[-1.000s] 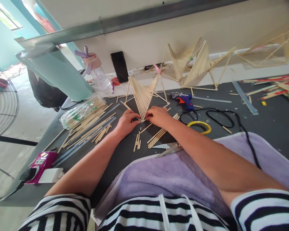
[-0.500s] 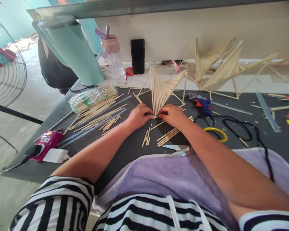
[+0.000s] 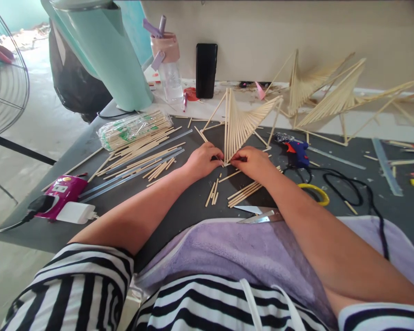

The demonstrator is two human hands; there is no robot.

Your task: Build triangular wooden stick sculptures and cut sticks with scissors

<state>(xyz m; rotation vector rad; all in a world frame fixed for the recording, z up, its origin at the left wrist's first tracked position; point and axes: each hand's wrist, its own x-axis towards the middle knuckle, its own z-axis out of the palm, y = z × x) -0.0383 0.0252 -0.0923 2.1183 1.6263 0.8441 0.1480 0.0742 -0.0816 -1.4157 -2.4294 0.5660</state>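
A fan-shaped model of thin wooden sticks [image 3: 239, 126] stands on the dark table, its sticks meeting at a low corner near me. My left hand [image 3: 205, 161] is closed in a pinch at the left of that corner. From the right, my right hand [image 3: 251, 161] pinches the same corner, thumb and fingers together. The fingertips partly hide what they press on. Short cut sticks [image 3: 212, 192] lie just below my hands, and a bundle of longer sticks [image 3: 246, 193] lies under my right wrist. Scissors with a yellow handle [image 3: 317, 194] rest beneath my right forearm.
A blue glue gun [image 3: 298, 151] with a black cord lies on the right. Two more stick models [image 3: 338, 101] stand behind it. At left are a wrapped stick pack [image 3: 134, 130], loose sticks, a pink power adapter [image 3: 64, 193] and a teal jug [image 3: 110, 55]. A phone [image 3: 206, 71] leans on the wall.
The view has tilted down and shifted slightly, so the scene sits a little differently in the frame. Both hands stay at the model's near corner.
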